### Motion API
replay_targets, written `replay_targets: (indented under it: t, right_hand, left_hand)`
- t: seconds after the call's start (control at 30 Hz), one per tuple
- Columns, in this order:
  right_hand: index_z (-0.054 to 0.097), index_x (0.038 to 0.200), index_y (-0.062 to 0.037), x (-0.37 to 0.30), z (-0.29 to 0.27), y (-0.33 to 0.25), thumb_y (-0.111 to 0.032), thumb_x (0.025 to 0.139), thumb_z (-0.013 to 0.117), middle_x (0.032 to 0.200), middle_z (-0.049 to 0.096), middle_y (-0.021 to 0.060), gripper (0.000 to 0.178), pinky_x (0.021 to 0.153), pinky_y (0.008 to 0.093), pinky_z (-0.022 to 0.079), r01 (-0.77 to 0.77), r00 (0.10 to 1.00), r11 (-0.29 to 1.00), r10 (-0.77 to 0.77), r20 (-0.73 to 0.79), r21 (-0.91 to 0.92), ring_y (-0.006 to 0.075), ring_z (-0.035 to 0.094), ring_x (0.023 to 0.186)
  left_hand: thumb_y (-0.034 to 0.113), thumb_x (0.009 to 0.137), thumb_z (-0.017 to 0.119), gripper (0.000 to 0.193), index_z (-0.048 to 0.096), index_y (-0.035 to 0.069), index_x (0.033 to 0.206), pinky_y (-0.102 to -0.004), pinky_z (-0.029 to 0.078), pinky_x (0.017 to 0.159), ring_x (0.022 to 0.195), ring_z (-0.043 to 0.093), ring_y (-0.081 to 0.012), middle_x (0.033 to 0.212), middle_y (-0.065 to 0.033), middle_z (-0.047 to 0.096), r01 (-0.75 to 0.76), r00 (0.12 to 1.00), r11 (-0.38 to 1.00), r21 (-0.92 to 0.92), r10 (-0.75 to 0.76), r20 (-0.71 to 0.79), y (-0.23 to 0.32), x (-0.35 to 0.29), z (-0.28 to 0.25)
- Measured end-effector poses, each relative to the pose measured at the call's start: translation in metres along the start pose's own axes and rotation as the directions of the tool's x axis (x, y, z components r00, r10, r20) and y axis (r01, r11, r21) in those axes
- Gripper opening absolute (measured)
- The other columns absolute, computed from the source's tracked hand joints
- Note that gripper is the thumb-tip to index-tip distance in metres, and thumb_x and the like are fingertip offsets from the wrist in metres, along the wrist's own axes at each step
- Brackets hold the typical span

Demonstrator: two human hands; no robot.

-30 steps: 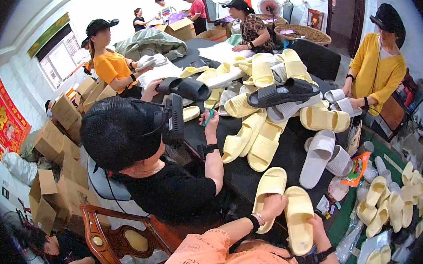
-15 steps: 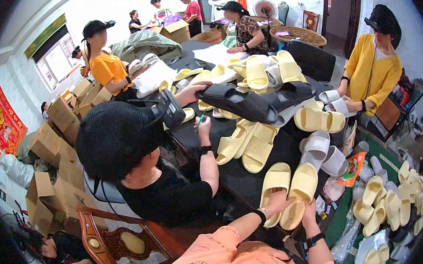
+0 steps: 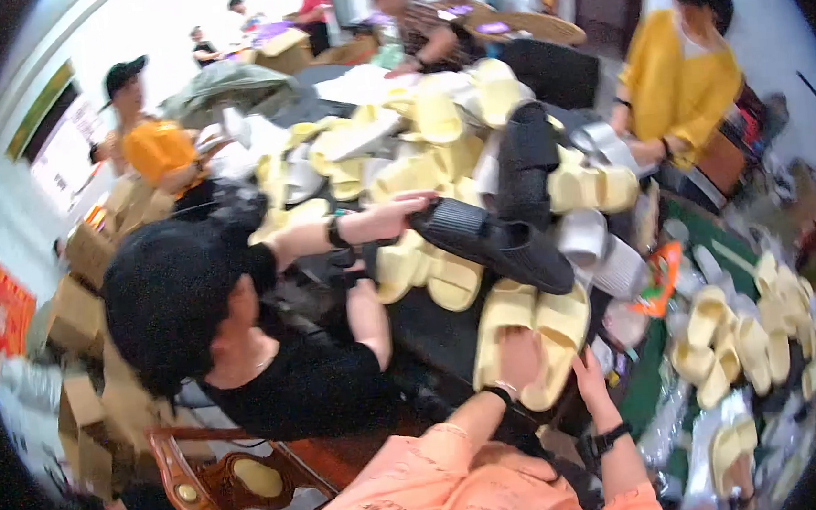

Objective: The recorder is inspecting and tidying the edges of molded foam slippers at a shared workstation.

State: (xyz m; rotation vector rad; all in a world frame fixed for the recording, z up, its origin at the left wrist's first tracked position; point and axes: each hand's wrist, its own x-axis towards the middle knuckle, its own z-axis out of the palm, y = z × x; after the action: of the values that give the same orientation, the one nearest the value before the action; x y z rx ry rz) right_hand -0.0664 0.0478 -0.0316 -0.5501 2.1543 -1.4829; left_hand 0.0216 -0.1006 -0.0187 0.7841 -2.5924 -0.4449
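At the near table edge lies a pair of pale yellow slide slippers (image 3: 563, 324), side by side with toes pointing away from me. My left hand (image 3: 520, 359) reaches into the left slipper of the pair, with its blurred fingers closed on it. My right hand (image 3: 592, 379) is beside the right slipper's outer edge, its fingers stretched out and holding nothing visible. Just past the pair's toes is a black slide slipper (image 3: 499, 248), with the hand (image 3: 395, 218) of the co-worker in black at its far end. Another black slipper (image 3: 527, 164) lies behind it.
Yellow, white and grey slippers (image 3: 435, 109) are heaped across the dark table. To my right, more yellow slippers (image 3: 711, 327) and clear plastic bags lie on a green surface. A wooden chair (image 3: 190, 473) stands at my left. Co-workers surround the table; cardboard boxes (image 3: 77, 315) are stacked at the left.
The whole view has shifted and blurred. A co-worker's hand and a black slipper have come nearer to my yellow pair. My right hand's fingers have loosened from the right slipper's edge.
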Motion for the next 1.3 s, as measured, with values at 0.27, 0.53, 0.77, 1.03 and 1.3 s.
replay_targets:
  t: [0.27,0.53,0.77,1.03,1.3]
  right_hand:
    - [0.051,0.101,-0.0025,-0.057,-0.153,0.059,-0.010,0.079,0.049,0.072,0.056,0.0107,0.023,0.064,0.0317,0.043,-0.182,0.696,0.975,0.036,-0.717,-0.128,0.0206,0.054,0.067]
    - [0.053,0.093,-0.0013,-0.143,-0.180,0.122,-0.007,0.077,0.051,0.071,0.056,0.0126,0.017,0.060,0.0336,0.043,-0.462,0.495,0.869,0.089,-0.864,-0.175,0.0236,0.054,0.064]
    - [0.054,0.081,-0.0023,-0.180,-0.154,0.130,-0.025,0.080,0.048,0.073,0.058,0.0185,0.023,0.064,0.0410,0.043,-0.695,0.352,0.704,0.157,-0.923,-0.146,0.0351,0.055,0.073]
    - [0.052,0.087,0.0016,-0.194,-0.145,0.178,-0.022,0.085,0.049,0.076,0.057,0.0167,0.024,0.061,0.0386,0.043,-0.679,0.398,0.732,0.309,-0.864,-0.050,0.0306,0.056,0.069]
    - [0.055,0.080,0.0026,-0.190,-0.155,0.197,-0.013,0.083,0.049,0.060,0.055,0.0086,0.016,0.040,0.0284,0.041,-0.452,0.371,0.872,0.374,-0.850,0.186,0.0159,0.051,0.045]
  left_hand:
    - [0.023,0.087,0.040,0.033,0.052,-0.007,0.085,-0.0459,0.030,0.091,0.096,0.048,-0.0391,0.095,-0.0284,0.053,0.054,0.993,0.998,0.043,-0.058,0.107,-0.003,0.008,0.007]
    - [0.023,0.088,0.038,0.037,0.049,-0.012,0.092,-0.0433,0.024,0.098,0.102,0.044,-0.0394,0.100,-0.0294,0.051,0.026,0.995,1.000,0.006,-0.027,0.098,0.004,0.009,-0.001]
    - [0.024,0.087,0.039,0.036,0.048,-0.011,0.091,-0.0443,0.025,0.098,0.101,0.043,-0.0406,0.100,-0.0309,0.050,-0.008,1.000,1.000,0.015,0.009,-0.024,0.004,0.008,0.001]
    - [0.024,0.087,0.039,0.037,0.047,-0.012,0.092,-0.0440,0.024,0.098,0.103,0.043,-0.0397,0.101,-0.0297,0.050,0.003,0.998,1.000,0.029,-0.005,0.064,-0.002,0.007,0.005]
    - [0.023,0.086,0.040,0.035,0.049,-0.010,0.089,-0.0427,0.024,0.099,0.102,0.044,-0.0371,0.099,-0.0278,0.052,0.020,0.998,1.000,0.018,-0.021,0.066,-0.003,0.007,0.005]
